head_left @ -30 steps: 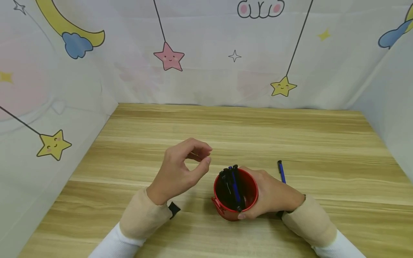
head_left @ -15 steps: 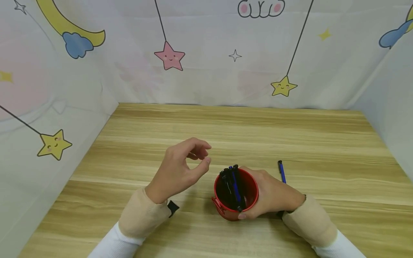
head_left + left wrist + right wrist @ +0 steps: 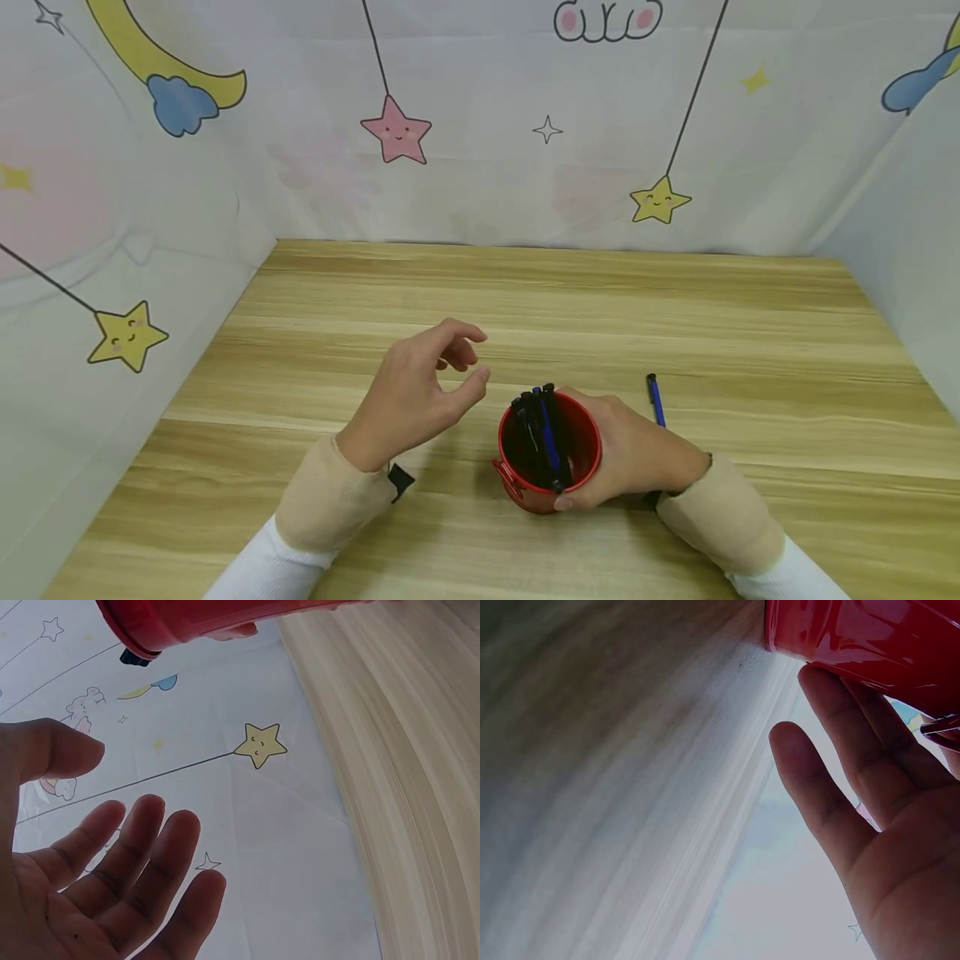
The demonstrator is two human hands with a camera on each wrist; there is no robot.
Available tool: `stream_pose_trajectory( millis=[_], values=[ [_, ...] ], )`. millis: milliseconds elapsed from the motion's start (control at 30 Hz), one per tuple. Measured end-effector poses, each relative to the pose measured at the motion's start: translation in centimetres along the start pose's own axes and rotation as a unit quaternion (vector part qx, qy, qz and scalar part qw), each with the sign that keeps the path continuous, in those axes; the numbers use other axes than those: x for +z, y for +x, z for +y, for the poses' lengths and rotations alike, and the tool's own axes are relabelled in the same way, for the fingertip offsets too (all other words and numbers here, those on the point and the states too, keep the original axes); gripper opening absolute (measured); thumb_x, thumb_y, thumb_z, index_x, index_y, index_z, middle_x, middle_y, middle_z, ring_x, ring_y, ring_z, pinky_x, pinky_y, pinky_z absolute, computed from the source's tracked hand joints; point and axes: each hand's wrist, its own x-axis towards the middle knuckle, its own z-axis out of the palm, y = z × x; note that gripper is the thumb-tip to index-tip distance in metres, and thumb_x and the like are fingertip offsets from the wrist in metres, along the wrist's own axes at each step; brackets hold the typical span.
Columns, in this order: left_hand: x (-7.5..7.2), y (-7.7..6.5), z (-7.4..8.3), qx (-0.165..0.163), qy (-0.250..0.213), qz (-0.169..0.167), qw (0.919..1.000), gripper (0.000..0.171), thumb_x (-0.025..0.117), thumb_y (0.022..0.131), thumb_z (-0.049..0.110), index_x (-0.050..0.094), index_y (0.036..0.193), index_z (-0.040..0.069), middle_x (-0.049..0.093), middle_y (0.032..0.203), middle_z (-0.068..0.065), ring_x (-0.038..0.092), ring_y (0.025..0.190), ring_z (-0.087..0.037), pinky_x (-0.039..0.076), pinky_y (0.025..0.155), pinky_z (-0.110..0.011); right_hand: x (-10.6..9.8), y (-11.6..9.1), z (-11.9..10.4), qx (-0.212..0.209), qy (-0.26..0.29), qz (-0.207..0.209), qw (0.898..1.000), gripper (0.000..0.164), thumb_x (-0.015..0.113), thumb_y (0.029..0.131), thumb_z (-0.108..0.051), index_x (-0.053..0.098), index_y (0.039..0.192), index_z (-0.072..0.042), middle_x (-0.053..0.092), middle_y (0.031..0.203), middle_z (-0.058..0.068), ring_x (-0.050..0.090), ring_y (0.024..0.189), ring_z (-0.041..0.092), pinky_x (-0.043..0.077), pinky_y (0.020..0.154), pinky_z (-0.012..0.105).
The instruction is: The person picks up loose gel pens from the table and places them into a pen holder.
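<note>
A small red metal bucket [image 3: 528,498] with a side handle stands on the table, several black and blue pens [image 3: 546,442] leaning together inside it. My right hand [image 3: 637,454] grips the bucket from its right side, thumb near the front of the rim. In the right wrist view, fingers [image 3: 832,712] lie along the red bucket wall [image 3: 855,645]. To the bucket's left, my left hand [image 3: 420,396] hovers with loosely curved fingers, thumb apart from them and nothing in between. The left wrist view shows its palm side [image 3: 105,900] below the bucket [image 3: 180,622], not touching it.
One blue pen with a black end [image 3: 656,398] lies on the wooden table [image 3: 375,283] beyond my right wrist, partly hidden by it. White cloth walls [image 3: 480,183] printed with stars and a moon border the table at the back and sides.
My left hand has spread slightly, widening the gap between index finger and thumb, and shifted a touch left. The right hand, the bucket and the pens look unmoved.
</note>
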Motion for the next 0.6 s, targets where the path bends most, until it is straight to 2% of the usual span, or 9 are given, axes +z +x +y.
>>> stream_pose_trajectory(
  millis=[200,600],
  values=[
    [0.01,-0.03,-0.20,-0.005,0.019,0.001,0.9998,0.028,0.064,0.077,0.024,0.059,0.105,0.019,0.057,0.078,0.012,0.052,0.074,-0.002,0.051,0.067,-0.034,-0.09,0.13,-0.67,0.001,0.009,-0.002,1.000,0.072,0.085,0.060,-0.020,0.048,0.122,-0.011,0.061,0.110,0.001,0.057,0.097,0.018,0.052,0.080,0.039],
    [0.10,-0.11,-0.62,-0.020,0.056,-0.004,0.9982,0.032,0.064,0.076,0.029,0.059,0.106,0.021,0.058,0.083,0.012,0.054,0.076,-0.005,0.048,0.061,-0.029,-0.02,0.09,-0.29,0.004,0.007,-0.003,1.000,0.072,0.085,0.060,-0.022,0.049,0.122,-0.011,0.061,0.111,0.001,0.057,0.097,0.018,0.053,0.080,0.039]
  ],
)
